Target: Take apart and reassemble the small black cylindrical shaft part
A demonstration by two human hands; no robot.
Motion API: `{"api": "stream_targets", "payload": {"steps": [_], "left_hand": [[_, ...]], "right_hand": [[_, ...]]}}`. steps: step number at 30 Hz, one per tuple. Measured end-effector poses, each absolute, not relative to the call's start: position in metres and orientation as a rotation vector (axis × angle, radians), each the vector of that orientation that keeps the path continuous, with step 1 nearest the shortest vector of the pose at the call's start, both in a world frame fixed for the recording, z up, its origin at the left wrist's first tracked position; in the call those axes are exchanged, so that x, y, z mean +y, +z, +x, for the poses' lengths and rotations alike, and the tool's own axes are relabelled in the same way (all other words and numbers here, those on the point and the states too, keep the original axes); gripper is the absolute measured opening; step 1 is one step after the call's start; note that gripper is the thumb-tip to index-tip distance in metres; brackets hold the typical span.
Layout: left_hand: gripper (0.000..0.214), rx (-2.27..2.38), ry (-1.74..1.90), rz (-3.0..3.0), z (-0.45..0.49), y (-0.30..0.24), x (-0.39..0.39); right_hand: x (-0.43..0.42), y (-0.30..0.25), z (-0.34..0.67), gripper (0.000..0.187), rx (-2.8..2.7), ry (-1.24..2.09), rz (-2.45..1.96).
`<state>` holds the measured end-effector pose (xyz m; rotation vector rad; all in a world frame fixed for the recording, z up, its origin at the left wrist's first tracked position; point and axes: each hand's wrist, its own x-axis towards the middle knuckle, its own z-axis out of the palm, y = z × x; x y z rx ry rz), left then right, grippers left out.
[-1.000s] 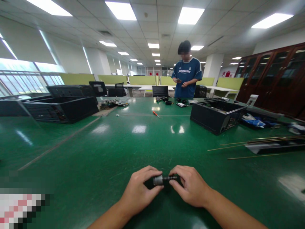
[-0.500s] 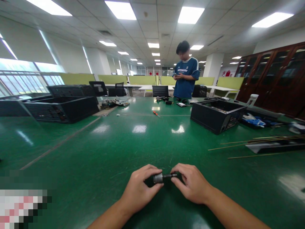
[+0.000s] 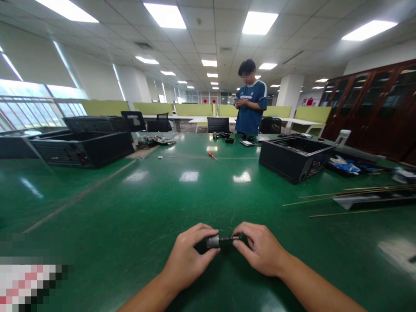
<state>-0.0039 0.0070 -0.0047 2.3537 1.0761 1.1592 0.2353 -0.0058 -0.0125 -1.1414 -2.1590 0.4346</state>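
Observation:
A small grey metal cylinder (image 3: pixel 212 242) sits between the thumb and fingers of my left hand (image 3: pixel 186 253), low in the middle of the view. Out of its right side runs a thin dark metal shaft (image 3: pixel 225 239), lying roughly level. My right hand (image 3: pixel 261 250) pinches the far end of that shaft with thumb and fingertips. Both hands are above the green tabletop (image 3: pixel 146 208). I cannot tell exactly what kind of part this is.
An orange-handled screwdriver (image 3: pixel 212 155) lies further up the table. Open black computer cases stand at the right (image 3: pixel 294 160) and left (image 3: pixel 84 149). Thin brass-coloured rods (image 3: pixel 325 197) lie at the right. A person in a blue shirt (image 3: pixel 250 108) stands across the table.
My left hand has shifted slightly left with the cylinder, while my right hand stays almost in place. A little more of the dark shaft shows between them.

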Motion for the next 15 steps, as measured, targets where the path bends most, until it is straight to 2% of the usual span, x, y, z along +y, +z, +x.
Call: {"api": "stream_targets", "payload": {"steps": [15], "left_hand": [[0.024,1.169,1.162,2.361,-0.0062,-0.0003,0.0129]], "right_hand": [[0.0013,-0.0194,0.2418,0.015,-2.098,0.458,-1.197]]}}
